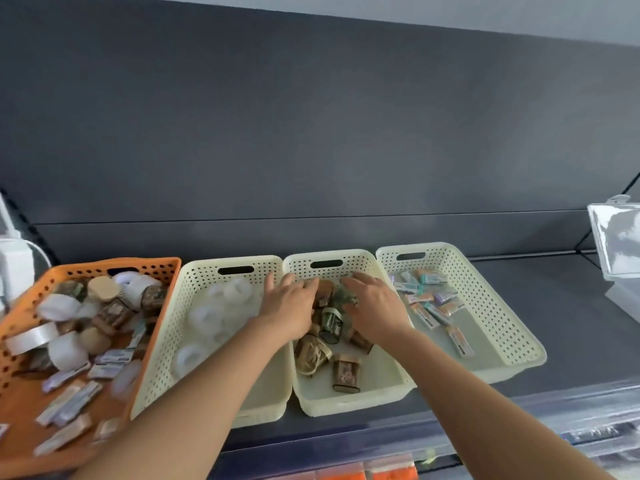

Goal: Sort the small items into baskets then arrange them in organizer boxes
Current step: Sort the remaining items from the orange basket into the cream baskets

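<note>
Your fingers are spread and lowered onto the pile of brown packets (pixel 329 327) in the middle cream basket (pixel 349 400). Your left hand (pixel 289 306) lies palm-down on the far end of the heap, fingers curled over the packets; whether it actually pinches one I cannot tell. Your right hand (pixel 375 306) is flat and splayed beside it, released, pressing or raking rather than gripping. Both seem to be there to level or gather that heap.

Outward from there, the left cream basket (pixel 207 271) holds only white rings (pixel 207 317), and the right cream basket (pixel 502 327) holds only slim pastel packets (pixel 433 303): one kind per basket, which is the point of the row sitting edge to edge.

The orange basket (pixel 20 403) at far left, tilted toward you, still carries a mix of all three kinds plus a tape roll (pixel 31 337), so sorting looks unfinished. Clear boxes (pixel 609 403) lie on the near right.
</note>
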`<state>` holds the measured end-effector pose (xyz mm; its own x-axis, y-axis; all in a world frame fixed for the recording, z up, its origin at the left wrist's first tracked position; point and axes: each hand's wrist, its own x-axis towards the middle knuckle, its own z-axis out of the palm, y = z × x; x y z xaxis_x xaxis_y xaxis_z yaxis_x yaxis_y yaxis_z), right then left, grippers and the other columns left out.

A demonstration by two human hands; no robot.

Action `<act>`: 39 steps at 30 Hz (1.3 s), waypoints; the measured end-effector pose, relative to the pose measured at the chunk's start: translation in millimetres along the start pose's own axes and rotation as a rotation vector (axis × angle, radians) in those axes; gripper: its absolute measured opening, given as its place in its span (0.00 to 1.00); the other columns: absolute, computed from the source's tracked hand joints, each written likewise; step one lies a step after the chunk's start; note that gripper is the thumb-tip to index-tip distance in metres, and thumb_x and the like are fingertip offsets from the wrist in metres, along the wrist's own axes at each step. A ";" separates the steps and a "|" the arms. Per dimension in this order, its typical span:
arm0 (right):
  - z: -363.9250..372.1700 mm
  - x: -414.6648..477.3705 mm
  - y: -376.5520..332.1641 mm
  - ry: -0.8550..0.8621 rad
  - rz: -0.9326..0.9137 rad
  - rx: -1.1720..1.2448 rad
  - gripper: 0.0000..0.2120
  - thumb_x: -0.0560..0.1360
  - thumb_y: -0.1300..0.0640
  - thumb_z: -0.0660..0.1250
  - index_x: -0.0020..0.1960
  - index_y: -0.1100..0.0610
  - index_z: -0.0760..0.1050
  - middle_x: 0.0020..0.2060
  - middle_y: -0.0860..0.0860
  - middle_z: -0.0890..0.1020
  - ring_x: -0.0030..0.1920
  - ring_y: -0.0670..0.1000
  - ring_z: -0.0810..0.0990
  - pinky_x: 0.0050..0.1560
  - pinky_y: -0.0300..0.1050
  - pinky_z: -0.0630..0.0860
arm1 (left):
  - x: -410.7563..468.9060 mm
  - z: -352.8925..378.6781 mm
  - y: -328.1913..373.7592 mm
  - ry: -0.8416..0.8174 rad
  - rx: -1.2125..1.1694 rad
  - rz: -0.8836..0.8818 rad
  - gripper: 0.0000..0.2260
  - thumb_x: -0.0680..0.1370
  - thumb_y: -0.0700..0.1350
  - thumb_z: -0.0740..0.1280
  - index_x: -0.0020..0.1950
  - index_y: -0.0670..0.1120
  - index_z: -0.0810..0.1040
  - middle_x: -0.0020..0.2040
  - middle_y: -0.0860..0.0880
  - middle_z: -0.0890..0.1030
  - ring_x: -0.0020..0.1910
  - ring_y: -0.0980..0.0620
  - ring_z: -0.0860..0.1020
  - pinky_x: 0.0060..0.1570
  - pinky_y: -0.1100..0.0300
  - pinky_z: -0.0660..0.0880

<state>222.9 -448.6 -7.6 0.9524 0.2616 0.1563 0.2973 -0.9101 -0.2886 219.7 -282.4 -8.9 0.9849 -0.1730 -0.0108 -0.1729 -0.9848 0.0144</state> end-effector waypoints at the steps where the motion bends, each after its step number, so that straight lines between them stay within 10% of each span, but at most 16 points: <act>1: 1.8 1.3 -1.5 -0.022 -0.025 0.002 0.24 0.76 0.55 0.66 0.70 0.50 0.67 0.70 0.49 0.69 0.67 0.56 0.70 0.63 0.49 0.70 | -2.1 -1.3 -0.6 0.003 -0.026 -0.003 0.32 0.76 0.40 0.63 0.77 0.49 0.52 0.72 0.49 0.68 0.75 0.47 0.57 0.72 0.41 0.49; 7: 11.1 6.4 -25.4 -0.019 -0.103 -0.016 0.25 0.77 0.58 0.60 0.74 0.53 0.61 0.73 0.53 0.64 0.75 0.54 0.59 0.73 0.49 0.58 | -25.4 -9.4 -26.4 0.225 -0.041 0.030 0.16 0.76 0.45 0.63 0.64 0.48 0.74 0.65 0.51 0.73 0.70 0.50 0.61 0.66 0.51 0.59; 14: 13.9 8.4 -117.8 0.029 -0.297 0.116 0.18 0.76 0.56 0.63 0.65 0.53 0.74 0.61 0.51 0.76 0.62 0.55 0.71 0.61 0.47 0.69 | -86.9 -29.6 -100.7 0.290 -0.027 -0.153 0.12 0.77 0.46 0.63 0.58 0.50 0.79 0.55 0.52 0.78 0.59 0.50 0.71 0.52 0.55 0.72; 19: 23.2 -1.5 -200.8 -0.094 -0.522 0.192 0.14 0.76 0.52 0.64 0.61 0.51 0.78 0.57 0.50 0.80 0.61 0.53 0.72 0.60 0.48 0.70 | -147.1 -36.8 -166.8 0.115 -0.044 -0.386 0.06 0.76 0.45 0.62 0.44 0.53 0.78 0.46 0.52 0.78 0.45 0.49 0.78 0.35 0.55 0.74; 28: 57.8 -21.4 -308.7 -0.503 -0.768 -0.289 0.10 0.72 0.61 0.64 0.32 0.58 0.70 0.30 0.50 0.69 0.34 0.53 0.71 0.30 0.42 0.68 | -219.9 -11.9 -248.0 -0.432 -0.022 -0.588 0.06 0.74 0.38 0.61 0.39 0.49 0.71 0.38 0.51 0.71 0.37 0.52 0.72 0.34 0.60 0.69; 39: 88.5 -17.0 -334.7 -0.663 -0.823 -0.565 0.11 0.73 0.64 0.66 0.35 0.56 0.67 0.31 0.49 0.70 0.34 0.51 0.71 0.31 0.43 0.68 | -214.7 12.7 -266.1 -0.424 -0.059 -0.586 0.09 0.75 0.35 0.63 0.52 0.44 0.78 0.48 0.47 0.79 0.46 0.48 0.78 0.47 0.55 0.77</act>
<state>113.0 -120.0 2.8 0.3883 0.7953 -0.4656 0.9203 -0.3607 0.1514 54.1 16.7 -23.1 0.8234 0.3816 -0.4201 0.3947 -0.9169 -0.0593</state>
